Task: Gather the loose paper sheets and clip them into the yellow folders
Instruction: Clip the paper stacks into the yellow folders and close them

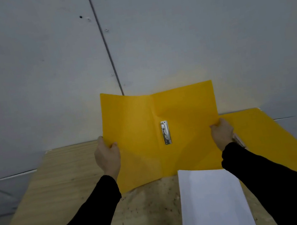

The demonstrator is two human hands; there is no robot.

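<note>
Both hands pinch the open yellow folder (pixel 139 133) by its outer edges, left hand (pixel 107 156) on the left flap, right hand (pixel 223 132) on the right, holding it spread above the table (pixel 58 185). Its metal clip (pixel 165 132) runs lengthwise along the spine, midway between them. Loose paper sheets (pixel 213 205) lie below, nearer the right hand, long axis pointing away.

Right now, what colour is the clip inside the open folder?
Silver metal clip, on the yellow open folder; head view.
</note>
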